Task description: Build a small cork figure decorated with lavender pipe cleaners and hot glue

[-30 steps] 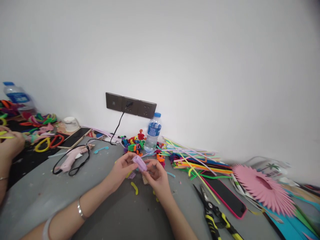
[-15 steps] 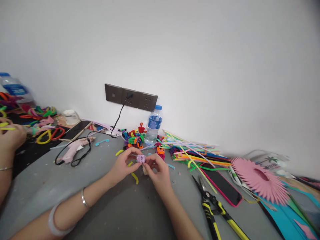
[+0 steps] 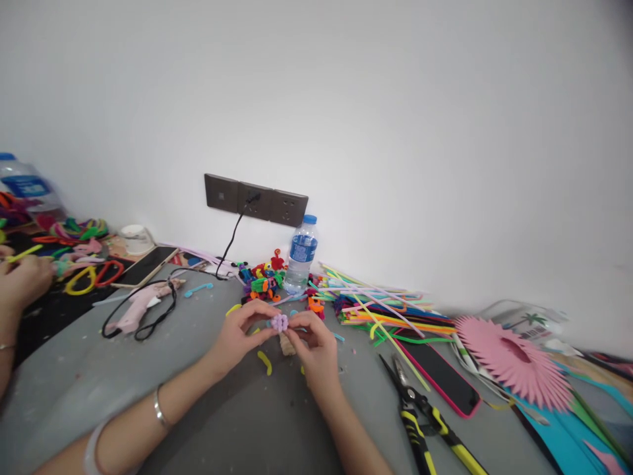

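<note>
A small lilac, fuzzy curled pipe-cleaner piece (image 3: 279, 322) is held up between my two hands above the grey table (image 3: 217, 422). My left hand (image 3: 244, 330) pinches it from the left with thumb and forefinger. From the right, my right hand (image 3: 314, 340) grips its other side with the fingertips. Just below the piece, a small tan block (image 3: 287, 346) shows partly behind my right fingers. A short yellow pipe-cleaner piece (image 3: 265, 362) lies on the table under my hands.
Black-and-yellow pliers (image 3: 415, 402) lie at right beside a pink-edged phone (image 3: 440, 373). Behind are pipe cleaners (image 3: 395, 310), a water bottle (image 3: 301, 256) and colourful pipe-cleaner figures (image 3: 264, 277). At left sit a pink glue gun (image 3: 138, 307) with its cable and a co-worker's hand (image 3: 30, 280).
The lilac piece has turned a little between my fingertips, and the tan block shows more. The view has shifted slightly. The co-worker's hand at left now shows a yellow strip raised.
</note>
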The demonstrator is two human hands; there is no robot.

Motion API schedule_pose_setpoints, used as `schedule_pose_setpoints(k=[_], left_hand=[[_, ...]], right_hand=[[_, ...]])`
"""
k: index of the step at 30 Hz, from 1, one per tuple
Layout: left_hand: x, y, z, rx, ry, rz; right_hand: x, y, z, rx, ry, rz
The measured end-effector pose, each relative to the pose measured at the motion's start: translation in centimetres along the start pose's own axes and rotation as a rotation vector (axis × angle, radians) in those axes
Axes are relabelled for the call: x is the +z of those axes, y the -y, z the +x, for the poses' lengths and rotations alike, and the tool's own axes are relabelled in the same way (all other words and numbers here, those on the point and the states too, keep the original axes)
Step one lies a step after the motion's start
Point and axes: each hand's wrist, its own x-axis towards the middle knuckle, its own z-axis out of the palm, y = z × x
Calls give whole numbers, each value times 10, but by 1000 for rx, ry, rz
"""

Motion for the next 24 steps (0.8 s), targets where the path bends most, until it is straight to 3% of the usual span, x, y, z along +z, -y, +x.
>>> schedule_pose_setpoints(k=[24], left_hand=[[6,1,-4,150,-66,213]], right_hand=[[11,-2,-8,-7,-99,36]])
